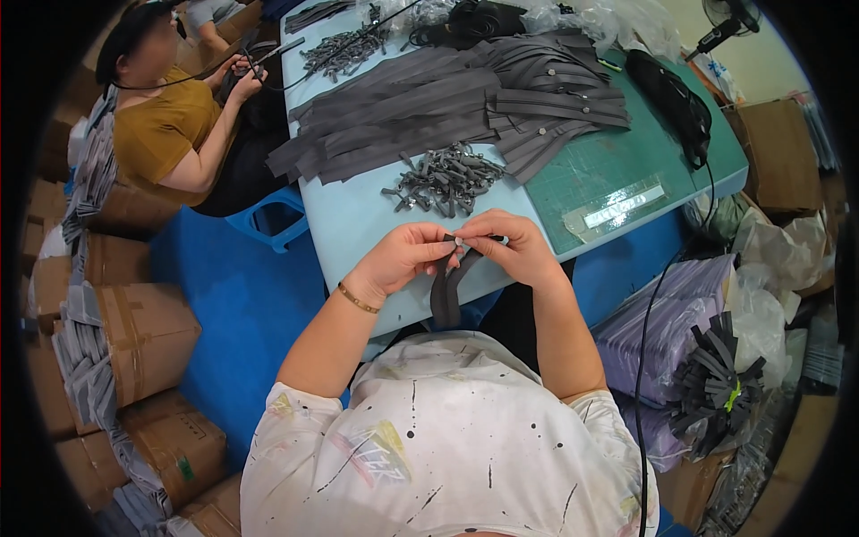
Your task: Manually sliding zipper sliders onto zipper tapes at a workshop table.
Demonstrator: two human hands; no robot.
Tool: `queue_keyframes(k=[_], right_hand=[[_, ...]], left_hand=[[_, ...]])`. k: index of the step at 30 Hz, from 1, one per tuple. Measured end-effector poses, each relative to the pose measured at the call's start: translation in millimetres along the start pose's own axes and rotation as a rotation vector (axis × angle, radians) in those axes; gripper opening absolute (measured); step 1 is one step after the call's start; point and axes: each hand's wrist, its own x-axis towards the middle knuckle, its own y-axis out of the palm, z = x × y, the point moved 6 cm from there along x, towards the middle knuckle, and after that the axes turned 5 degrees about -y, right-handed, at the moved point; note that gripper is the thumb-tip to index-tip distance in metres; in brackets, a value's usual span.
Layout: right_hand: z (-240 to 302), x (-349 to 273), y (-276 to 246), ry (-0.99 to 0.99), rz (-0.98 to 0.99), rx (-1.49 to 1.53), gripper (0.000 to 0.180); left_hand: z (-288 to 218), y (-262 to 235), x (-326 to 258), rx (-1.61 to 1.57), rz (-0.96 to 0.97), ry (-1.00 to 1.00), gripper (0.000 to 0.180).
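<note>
A dark grey zipper (pixel 446 300) hangs in a loop from my fingertips at the table's near edge. My left hand (pixel 413 254) is closed, thumb and fingers pinching one end of it. Right beside it, my right hand (pixel 517 249) pinches the other part of the strip, the fingertips of both hands almost meeting. A small shiny piece shows between them, too small to name surely. Just beyond my hands lies a heap of grey zipper sliders (pixel 447 179). Farther back, many dark grey zipper strips (pixel 385 112) are spread in overlapping layers.
The light blue table (pixel 335 228) carries a green cutting mat (pixel 573 192) and a black pouch (pixel 676 103) at right. At far left a co-worker (pixel 170 125) sits handling dark strips. Cardboard boxes (pixel 148 336) flank the left; purple wrapped bundles (pixel 662 313) and a black cable (pixel 641 394) are right.
</note>
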Motion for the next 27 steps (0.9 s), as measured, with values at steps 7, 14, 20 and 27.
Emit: queue_keyframes(k=[7,14,20,27], right_hand=[[7,8,-2,-0.138,-0.129,-0.316,0.022],[-21,-6,2,0.319,-0.351,0.079,0.023],[-30,-9,13,0.305,-0.473,0.432,0.017],[-27,1,19,0.246,-0.487,0.458,0.011]], left_hand=[[-11,0,-3,0.027,-0.196,0.204,0.019],[-21,6,-5,0.134,-0.217,0.33,0.027],[-23,-8,-5,0.116,-0.32,0.414,0.023],[-22,-15,-7,0.006,-0.399,0.428,0.023]])
